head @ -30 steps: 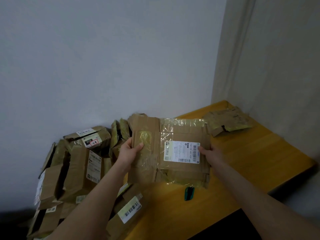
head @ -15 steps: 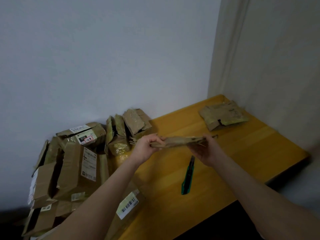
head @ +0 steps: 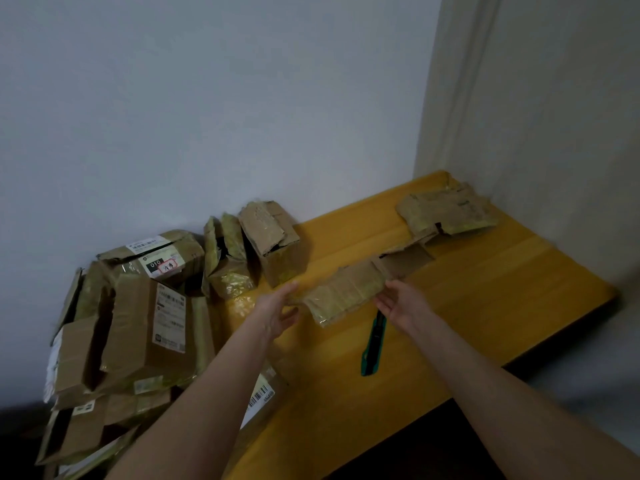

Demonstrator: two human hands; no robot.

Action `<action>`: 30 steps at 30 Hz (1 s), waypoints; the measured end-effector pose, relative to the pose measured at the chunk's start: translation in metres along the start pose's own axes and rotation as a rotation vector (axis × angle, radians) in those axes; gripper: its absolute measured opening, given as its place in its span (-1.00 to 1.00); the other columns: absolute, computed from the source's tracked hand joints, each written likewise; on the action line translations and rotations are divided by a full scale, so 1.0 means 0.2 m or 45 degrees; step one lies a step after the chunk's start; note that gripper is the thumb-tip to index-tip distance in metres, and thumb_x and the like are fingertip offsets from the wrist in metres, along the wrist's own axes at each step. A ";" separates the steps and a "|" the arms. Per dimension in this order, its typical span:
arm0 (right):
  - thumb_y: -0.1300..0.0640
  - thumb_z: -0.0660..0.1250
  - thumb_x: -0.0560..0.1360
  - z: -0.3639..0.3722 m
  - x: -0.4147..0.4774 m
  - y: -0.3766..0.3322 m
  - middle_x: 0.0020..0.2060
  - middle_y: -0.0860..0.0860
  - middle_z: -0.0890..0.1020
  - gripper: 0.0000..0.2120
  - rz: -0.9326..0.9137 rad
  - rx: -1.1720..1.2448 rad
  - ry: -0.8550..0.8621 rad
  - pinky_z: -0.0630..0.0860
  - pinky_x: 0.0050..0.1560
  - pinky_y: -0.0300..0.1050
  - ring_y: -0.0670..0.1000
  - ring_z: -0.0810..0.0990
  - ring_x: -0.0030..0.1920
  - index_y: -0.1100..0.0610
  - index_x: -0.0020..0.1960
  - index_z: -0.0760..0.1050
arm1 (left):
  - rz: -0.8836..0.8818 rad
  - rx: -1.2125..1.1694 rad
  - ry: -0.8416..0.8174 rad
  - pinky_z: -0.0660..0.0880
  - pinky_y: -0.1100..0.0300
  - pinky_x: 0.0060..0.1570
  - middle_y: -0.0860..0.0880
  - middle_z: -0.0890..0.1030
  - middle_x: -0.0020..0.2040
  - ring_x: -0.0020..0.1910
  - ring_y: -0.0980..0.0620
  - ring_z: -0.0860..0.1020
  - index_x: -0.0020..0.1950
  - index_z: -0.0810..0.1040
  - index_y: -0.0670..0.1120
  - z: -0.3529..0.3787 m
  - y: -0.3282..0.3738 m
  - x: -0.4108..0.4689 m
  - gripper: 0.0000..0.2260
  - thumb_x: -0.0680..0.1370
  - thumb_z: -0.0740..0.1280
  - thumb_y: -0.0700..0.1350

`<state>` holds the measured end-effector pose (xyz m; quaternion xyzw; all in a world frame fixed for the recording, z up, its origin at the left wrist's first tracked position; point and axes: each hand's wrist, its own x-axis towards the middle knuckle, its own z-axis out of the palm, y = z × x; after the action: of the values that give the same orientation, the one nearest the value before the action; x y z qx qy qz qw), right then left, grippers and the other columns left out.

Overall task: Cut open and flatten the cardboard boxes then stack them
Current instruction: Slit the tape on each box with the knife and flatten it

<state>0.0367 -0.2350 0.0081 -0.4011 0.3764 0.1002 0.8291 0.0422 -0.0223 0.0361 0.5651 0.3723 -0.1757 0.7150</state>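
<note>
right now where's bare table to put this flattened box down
Most room: the bare table right of the knife, between the flattened stack in the far corner and the near edge. A smaller strip lies at the front, left of the knife. The box pile crowds the left side.

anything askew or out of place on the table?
The flattened box sits crooked between the open left hand and right hand, short of the flattened stack in the far corner. The utility knife lies loose by the right wrist.
</note>
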 end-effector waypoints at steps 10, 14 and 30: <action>0.15 0.18 0.62 -0.10 0.14 0.12 0.02 0.14 0.50 -0.72 -0.251 -1.182 0.411 0.46 -0.17 -0.02 0.11 0.49 -0.09 0.23 0.29 0.37 | 0.252 0.304 0.061 0.56 -0.04 -0.11 -0.14 0.57 0.11 0.01 -0.15 0.56 0.36 0.39 -0.15 -0.18 0.12 0.06 -0.58 0.52 0.32 -0.38; 0.19 0.19 0.60 -0.17 0.19 0.21 0.06 0.13 0.52 -0.74 -0.323 -1.563 0.453 0.49 -0.32 -0.04 0.11 0.56 -0.11 0.14 0.29 0.39 | 0.366 0.642 0.120 0.46 -0.13 0.20 -0.17 0.48 0.33 0.26 -0.21 0.48 0.51 0.28 -0.09 -0.28 0.19 0.09 -0.42 0.52 0.33 -0.35; 0.15 0.08 0.62 -0.26 0.36 0.36 0.36 0.14 0.24 -0.60 -0.177 -2.301 0.287 0.42 0.23 0.04 0.17 0.32 0.31 0.02 0.45 0.27 | 0.214 0.853 0.190 0.44 -0.07 0.13 -0.17 0.42 0.36 0.30 -0.21 0.43 0.52 0.22 -0.11 -0.17 0.06 0.33 -0.44 0.56 0.31 -0.31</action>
<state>0.0253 -0.2370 -0.1060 -0.9268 0.2085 0.2670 0.1620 0.0819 0.0251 -0.0064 0.8081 0.2975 -0.1869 0.4728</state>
